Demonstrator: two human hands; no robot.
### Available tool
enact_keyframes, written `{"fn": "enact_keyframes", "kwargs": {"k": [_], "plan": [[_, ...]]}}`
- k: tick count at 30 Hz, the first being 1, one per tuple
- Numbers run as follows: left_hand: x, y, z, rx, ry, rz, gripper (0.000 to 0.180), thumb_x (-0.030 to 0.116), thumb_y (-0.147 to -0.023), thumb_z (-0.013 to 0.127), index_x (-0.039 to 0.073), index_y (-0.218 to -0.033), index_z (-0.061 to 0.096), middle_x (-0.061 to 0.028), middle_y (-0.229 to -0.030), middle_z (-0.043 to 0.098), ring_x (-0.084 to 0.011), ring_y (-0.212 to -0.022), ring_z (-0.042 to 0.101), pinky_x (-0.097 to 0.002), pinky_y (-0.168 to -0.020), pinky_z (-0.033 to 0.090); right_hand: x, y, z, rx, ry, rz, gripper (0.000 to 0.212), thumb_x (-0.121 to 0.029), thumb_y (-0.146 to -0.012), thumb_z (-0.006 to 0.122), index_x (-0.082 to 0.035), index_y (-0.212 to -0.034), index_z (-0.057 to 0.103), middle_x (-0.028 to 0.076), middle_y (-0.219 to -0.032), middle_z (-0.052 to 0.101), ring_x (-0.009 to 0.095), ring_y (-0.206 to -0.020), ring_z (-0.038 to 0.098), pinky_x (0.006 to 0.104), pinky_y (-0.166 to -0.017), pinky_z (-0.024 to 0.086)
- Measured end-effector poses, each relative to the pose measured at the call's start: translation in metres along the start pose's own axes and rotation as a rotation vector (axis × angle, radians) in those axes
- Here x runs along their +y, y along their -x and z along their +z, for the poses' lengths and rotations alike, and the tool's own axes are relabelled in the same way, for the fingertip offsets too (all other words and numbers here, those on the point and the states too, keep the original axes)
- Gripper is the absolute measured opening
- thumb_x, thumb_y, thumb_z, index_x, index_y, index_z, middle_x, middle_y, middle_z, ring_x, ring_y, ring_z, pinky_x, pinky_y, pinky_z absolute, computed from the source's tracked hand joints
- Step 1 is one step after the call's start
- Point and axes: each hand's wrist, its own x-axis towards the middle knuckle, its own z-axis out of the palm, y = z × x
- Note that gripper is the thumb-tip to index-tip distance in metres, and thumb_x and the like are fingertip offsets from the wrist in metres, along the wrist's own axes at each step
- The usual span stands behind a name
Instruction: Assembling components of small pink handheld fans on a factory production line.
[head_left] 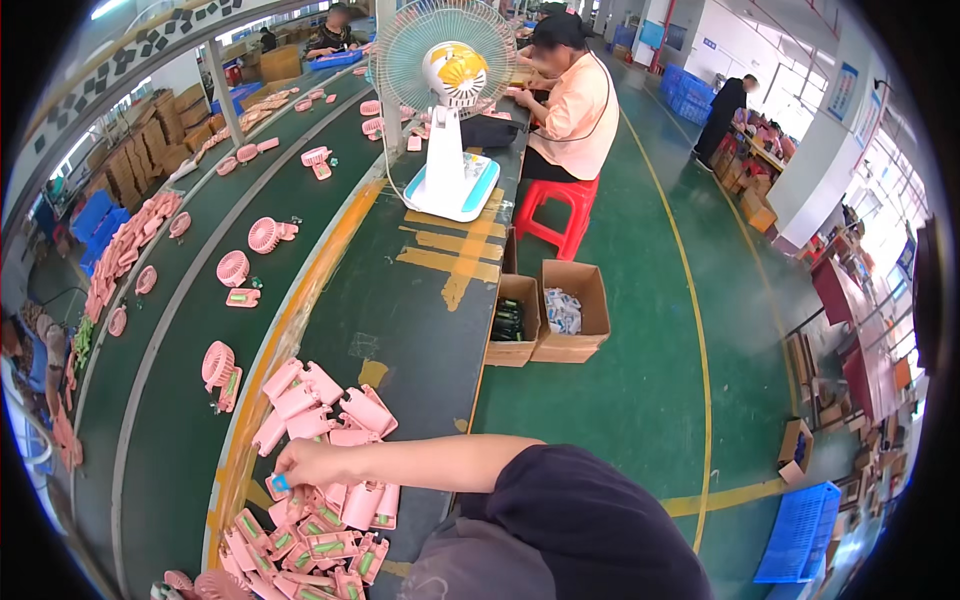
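Observation:
My right hand [308,465] reaches in from the right, over a heap of pink plastic parts at the edge of the dark bench. Its fingers are pinched together around a small blue piece [280,483], whose exact kind I cannot make out. Above the hand lie smooth pink handle shells [322,383], mostly with their outer side up. Below it, pink half shells [330,545] show green strips inside. Round pink fan heads [222,586] with grilles sit at the lower edge. My left hand is not in view.
Left of the bench [350,310] runs a green conveyor belt [180,380] carrying pink fan parts [232,268]. A white desk fan [445,150] stands farther up. Cardboard boxes [570,310] rest beside the bench, near a co-worker on a red stool [560,215]. A blue crate [798,535] lies lower right.

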Motion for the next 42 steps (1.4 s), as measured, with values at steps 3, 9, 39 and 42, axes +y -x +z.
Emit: {"fn": "enact_keyframes", "kwargs": {"k": [3, 9, 39, 42], "plan": [[0.031, 0.02, 0.046, 0.004, -0.113, 0.013, 0.023, 0.009, -0.09, 0.06, -0.003, -0.11, 0.055, -0.01, -0.085, 0.061, -0.0167, -0.073, 0.056, -0.0276, -0.065, 0.049, 0.009, 0.008, 0.009, -0.167, -0.238, -0.023, 0.015, -0.001, -0.077, 0.066, 0.005, -0.091, 0.066, 0.008, -0.075, 0.064, 0.015, -0.068, 0.065, 0.0257, -0.059, 0.051], [0.03, 0.027, 0.055, -0.012, -0.236, 0.011, 0.019, 0.006, -0.091, 0.058, -0.003, -0.108, 0.056, -0.0082, -0.085, 0.058, -0.0138, -0.07, 0.053, -0.0247, -0.061, 0.045, 0.035, -0.007, 0.023, -0.048, 0.16, -0.255, 0.005, 0.002, -0.079, 0.059, 0.006, -0.08, 0.063, 0.011, -0.07, 0.062, 0.018, -0.064, 0.06, 0.0313, -0.056, 0.047], [0.008, 0.036, 0.098, -0.483, -0.745, 0.419, 0.024, 0.005, -0.062, 0.072, 0.009, -0.085, 0.066, -0.0092, -0.081, 0.055, -0.0254, -0.065, 0.058, -0.0341, -0.051, 0.046, -0.03, 0.047, 0.058, -0.176, -0.145, -0.117, 0.009, -0.006, -0.092, 0.055, -0.001, -0.098, 0.057, 0.004, -0.087, 0.062, 0.009, -0.081, 0.058, 0.024, -0.068, 0.049], [0.014, 0.036, 0.101, -0.601, -0.739, 0.604, 0.032, 0.017, -0.064, 0.07, 0.015, -0.096, 0.067, -0.0064, -0.087, 0.053, -0.0181, -0.068, 0.058, -0.0306, -0.053, 0.049, -0.022, 0.056, 0.051, -0.232, -0.277, -0.059, 0.008, -0.003, -0.091, 0.055, 0.0, -0.099, 0.057, 0.005, -0.093, 0.063, 0.009, -0.081, 0.06, 0.0224, -0.068, 0.05]]}}
